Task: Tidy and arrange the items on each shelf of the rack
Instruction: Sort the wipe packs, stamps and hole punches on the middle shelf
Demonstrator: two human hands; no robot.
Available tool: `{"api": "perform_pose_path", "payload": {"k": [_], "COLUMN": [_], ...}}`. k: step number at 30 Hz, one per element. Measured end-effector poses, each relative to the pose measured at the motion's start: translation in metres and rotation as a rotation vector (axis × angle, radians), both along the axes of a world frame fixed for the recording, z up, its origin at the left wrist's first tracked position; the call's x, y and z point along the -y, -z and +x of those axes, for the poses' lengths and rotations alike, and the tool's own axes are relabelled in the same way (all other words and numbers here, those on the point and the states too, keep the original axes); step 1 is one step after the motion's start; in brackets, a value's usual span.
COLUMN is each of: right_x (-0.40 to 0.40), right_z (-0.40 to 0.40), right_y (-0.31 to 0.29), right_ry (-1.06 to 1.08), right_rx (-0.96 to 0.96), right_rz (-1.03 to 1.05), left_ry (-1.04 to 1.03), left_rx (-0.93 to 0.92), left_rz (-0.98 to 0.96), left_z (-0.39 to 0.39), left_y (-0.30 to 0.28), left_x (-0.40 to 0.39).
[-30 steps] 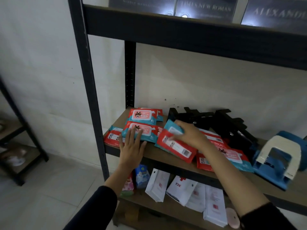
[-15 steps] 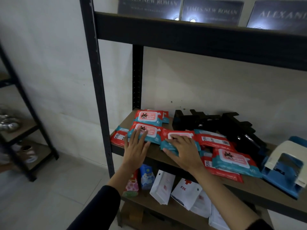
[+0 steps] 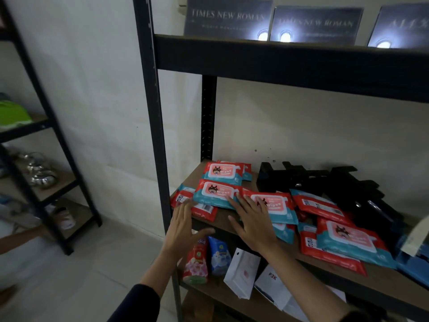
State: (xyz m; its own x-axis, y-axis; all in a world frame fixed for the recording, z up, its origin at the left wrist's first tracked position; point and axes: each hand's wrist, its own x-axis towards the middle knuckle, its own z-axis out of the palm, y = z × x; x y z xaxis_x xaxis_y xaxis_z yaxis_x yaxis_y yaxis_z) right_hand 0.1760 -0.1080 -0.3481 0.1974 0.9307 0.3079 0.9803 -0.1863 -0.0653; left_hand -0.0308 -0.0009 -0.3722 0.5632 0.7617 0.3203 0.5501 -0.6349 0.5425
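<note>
Several red and teal wet-wipe packs lie on the wooden middle shelf [image 3: 222, 216] of the black rack. Two packs sit at the back left [image 3: 222, 173] and front left [image 3: 216, 192], one in the middle [image 3: 274, 205], more at the right [image 3: 348, 240]. My left hand [image 3: 185, 225] is flat with fingers spread at the shelf's front edge, its fingertips reaching a red pack [image 3: 197, 206] at the left corner. My right hand [image 3: 251, 219] lies flat with straight fingers, touching the left end of the middle pack.
Black brackets [image 3: 325, 182] are piled at the shelf's back. A blue and white hole punch [image 3: 413, 249] sits at the far right. White pouches [image 3: 242, 273] and two cans [image 3: 196, 261] stand on the lower shelf. Dark books [image 3: 227, 18] stand above. Another rack [image 3: 46, 159] is at left.
My left hand slid back from the front-left pack to the shelf's front edge. My right hand moved left along the middle pack. The view shifted left and closer.
</note>
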Motion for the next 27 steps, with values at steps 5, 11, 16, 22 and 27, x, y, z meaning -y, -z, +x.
{"api": "perform_pose_path", "payload": {"k": [5, 11, 16, 22, 27], "right_x": [-0.001, 0.0, -0.001, -0.001, 0.0], "right_z": [0.001, 0.0, 0.001, 0.001, 0.001], "right_y": [0.002, 0.002, 0.002, 0.002, 0.003], "right_ry": [-0.008, -0.012, -0.005, -0.001, 0.01], "right_rx": [-0.014, -0.035, -0.036, -0.031, -0.039], "right_rz": [0.024, 0.035, 0.04, 0.042, 0.037], "left_ry": [0.043, 0.107, 0.153, 0.181, 0.232], "left_rx": [-0.146, -0.158, -0.091, 0.012, 0.068], "left_rz": [0.203, 0.221, 0.142, 0.069, -0.022], "left_z": [-0.007, -0.009, -0.005, -0.001, -0.004], "left_y": [0.003, -0.014, -0.031, -0.043, -0.063], "left_x": [-0.01, -0.021, -0.034, -0.037, -0.042]}}
